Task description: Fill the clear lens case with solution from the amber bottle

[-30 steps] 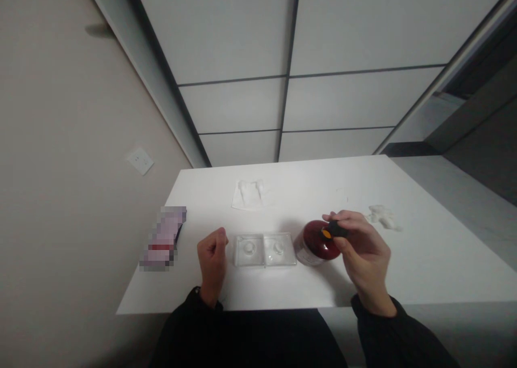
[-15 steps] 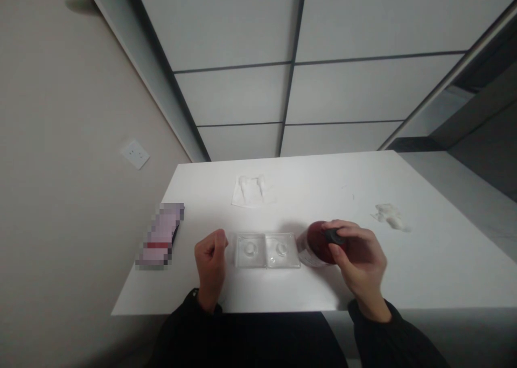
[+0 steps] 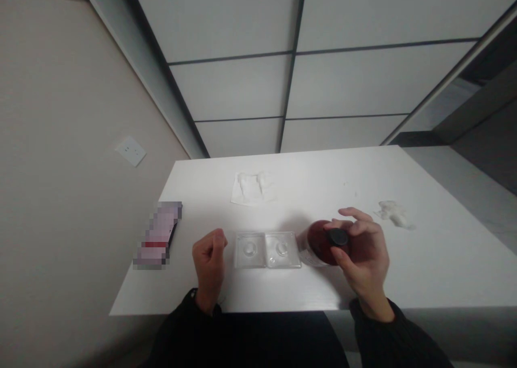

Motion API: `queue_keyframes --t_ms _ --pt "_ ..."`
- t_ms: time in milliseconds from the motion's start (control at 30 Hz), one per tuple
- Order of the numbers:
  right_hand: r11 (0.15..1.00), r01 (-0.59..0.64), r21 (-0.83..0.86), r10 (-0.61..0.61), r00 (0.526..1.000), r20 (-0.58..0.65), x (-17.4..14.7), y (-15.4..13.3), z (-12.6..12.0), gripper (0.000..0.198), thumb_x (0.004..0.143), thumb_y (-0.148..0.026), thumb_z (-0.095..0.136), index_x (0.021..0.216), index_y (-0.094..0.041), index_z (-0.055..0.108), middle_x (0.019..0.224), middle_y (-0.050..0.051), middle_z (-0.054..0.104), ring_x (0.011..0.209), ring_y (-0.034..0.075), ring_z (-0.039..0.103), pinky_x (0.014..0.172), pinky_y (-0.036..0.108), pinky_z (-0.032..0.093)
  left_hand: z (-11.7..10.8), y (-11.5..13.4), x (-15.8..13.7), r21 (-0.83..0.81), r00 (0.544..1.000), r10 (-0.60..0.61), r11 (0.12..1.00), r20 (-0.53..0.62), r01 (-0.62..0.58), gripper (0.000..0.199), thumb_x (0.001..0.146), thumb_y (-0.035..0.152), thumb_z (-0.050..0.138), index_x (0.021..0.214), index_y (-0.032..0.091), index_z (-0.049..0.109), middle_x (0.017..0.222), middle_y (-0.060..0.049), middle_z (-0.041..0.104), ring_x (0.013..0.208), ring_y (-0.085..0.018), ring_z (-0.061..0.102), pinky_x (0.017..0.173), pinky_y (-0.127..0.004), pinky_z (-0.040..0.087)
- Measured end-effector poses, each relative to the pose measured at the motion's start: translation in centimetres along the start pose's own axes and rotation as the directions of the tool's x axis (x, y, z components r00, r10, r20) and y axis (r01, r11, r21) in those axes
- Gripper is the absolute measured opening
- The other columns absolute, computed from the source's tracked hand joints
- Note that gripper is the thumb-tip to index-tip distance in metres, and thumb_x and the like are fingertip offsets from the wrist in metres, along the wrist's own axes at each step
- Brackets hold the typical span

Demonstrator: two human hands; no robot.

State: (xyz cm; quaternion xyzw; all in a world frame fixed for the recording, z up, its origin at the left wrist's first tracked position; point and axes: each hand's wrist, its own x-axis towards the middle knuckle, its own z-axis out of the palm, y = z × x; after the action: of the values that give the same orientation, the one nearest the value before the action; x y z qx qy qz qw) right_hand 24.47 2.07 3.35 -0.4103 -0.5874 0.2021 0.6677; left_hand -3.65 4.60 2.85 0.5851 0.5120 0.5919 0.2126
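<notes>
On the right, my right hand (image 3: pixel 363 249) pinches the black cap (image 3: pixel 337 237) on top of a bottle (image 3: pixel 317 244) between thumb and fingers, with the index finger lifted off it. The bottle looks dark red from above, with a pale label low on its left side; it stands on the table. Left of the bottle lies a clear plastic case (image 3: pixel 266 250) spread open in two halves, each with a round hub in the middle. My left hand (image 3: pixel 210 255) rests as a closed fist beside the case's left edge, and nothing shows in it.
A white tissue (image 3: pixel 252 189) lies flat behind the case, and a crumpled tissue (image 3: pixel 396 214) is at the right. A blurred-out pinkish item (image 3: pixel 160 230) lies near the left edge of the white table (image 3: pixel 278 295). The wall (image 3: pixel 60 195) stands close on the left.
My right index finger has lifted away from the cap and the fingers have spread a little. The left fist, case and bottle stay where they were; the view has shifted slightly.
</notes>
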Motion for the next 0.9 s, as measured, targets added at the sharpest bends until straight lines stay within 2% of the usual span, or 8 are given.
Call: queue_keyframes --t_ms 100,267,367,433,567,667,800,900 --pt "0.991 0.015 -0.131 -0.007 0.998 0.056 -0.1 0.0 -0.1 0.026 0.093 -0.033 0.077 0.117 -0.027 0.07 0.139 0.012 0.059 0.104 0.025 0.072 0.087 0.044 0.063 0.0 -0.1 0.0 0.001 1.0 0.003 1.0 -0.001 -0.003 0.05 0.101 0.024 0.053 0.059 0.022 0.028 0.053 0.006 0.03 0.047 -0.009 0.029 0.048 -0.026 0.024" --pt "0.999 -0.018 0.048 0.017 1.0 0.013 -0.1 0.1 0.0 0.032 0.091 -0.029 0.079 0.118 -0.031 0.061 0.14 0.007 0.061 0.103 0.021 0.072 0.091 0.041 0.061 0.0 -0.4 -0.1 -0.004 1.0 0.013 1.0 -0.001 -0.013 0.051 0.102 0.024 0.053 0.059 0.022 0.027 0.053 0.006 0.029 0.048 -0.009 0.029 0.048 -0.027 0.024" --pt "0.995 -0.002 -0.099 0.011 0.996 0.093 -0.1 0.2 -0.2 0.032 0.097 -0.037 0.072 0.127 -0.029 0.066 0.139 0.01 0.062 0.111 0.025 0.067 0.094 0.044 0.058 0.0 -0.4 -0.1 -0.005 1.0 0.016 1.0 0.002 -0.016 0.052 0.103 0.026 0.053 0.059 0.022 0.027 0.053 0.006 0.029 0.048 -0.009 0.029 0.048 -0.027 0.024" --pt "0.986 0.011 -0.164 0.011 0.991 0.131 -0.1 0.2 -0.5 0.023 0.099 -0.039 0.068 0.119 -0.028 0.071 0.137 0.011 0.061 0.109 0.025 0.065 0.092 0.044 0.057 0.0 -0.5 -0.1 -0.005 1.0 0.018 1.0 0.004 -0.018 0.053 0.105 0.028 0.053 0.059 0.022 0.027 0.053 0.006 0.029 0.048 -0.009 0.029 0.048 -0.027 0.024" --pt "0.985 0.01 -0.171 0.005 0.996 0.087 -0.1 0.1 -0.7 0.02 0.097 -0.04 0.07 0.112 -0.029 0.072 0.124 0.009 0.065 0.116 0.03 0.063 0.092 0.047 0.055 0.0 -0.4 -0.1 -0.011 0.999 0.032 0.999 0.021 -0.032 0.058 0.108 0.038 0.052 0.058 0.022 0.027 0.053 0.006 0.029 0.048 -0.01 0.029 0.048 -0.028 0.024" --pt "0.984 -0.004 -0.177 0.028 0.991 0.133 0.0 -0.1 -0.6 0.023 0.1 -0.04 0.064 0.119 -0.031 0.074 0.135 0.009 0.063 0.111 0.029 0.064 0.092 0.048 0.054 -0.1 -0.1 0.1 -0.018 0.997 0.049 0.999 0.057 -0.048 0.056 0.108 0.049 0.052 0.062 0.021 0.039 0.059 0.003 0.041 0.055 -0.013 0.042 0.054 -0.028 0.034" --pt "0.987 -0.008 -0.162 0.033 0.987 0.155 0.2 0.0 -0.5 0.021 0.101 -0.042 0.063 0.112 -0.029 0.075 0.138 0.009 0.062 0.104 0.026 0.065 0.093 0.048 0.054 -0.4 0.7 0.5 0.009 0.961 0.182 0.982 0.208 -0.188 0.052 0.098 0.074 0.058 0.099 0.022 0.063 0.103 -0.008 0.068 0.098 -0.024 0.066 0.088 -0.038 0.056" --pt "0.993 0.016 -0.117 -0.004 0.995 0.102 0.5 0.3 -0.3 0.017 0.099 -0.041 0.066 0.108 -0.028 0.073 0.126 0.008 0.063 0.103 0.025 0.065 0.093 0.047 0.054 -0.7 1.3 0.5 0.08 0.855 0.265 0.94 0.445 -0.332 0.069 0.088 0.08 0.066 0.127 0.024 0.061 0.126 -0.013 0.069 0.119 -0.03 0.066 0.105 -0.048 0.054"
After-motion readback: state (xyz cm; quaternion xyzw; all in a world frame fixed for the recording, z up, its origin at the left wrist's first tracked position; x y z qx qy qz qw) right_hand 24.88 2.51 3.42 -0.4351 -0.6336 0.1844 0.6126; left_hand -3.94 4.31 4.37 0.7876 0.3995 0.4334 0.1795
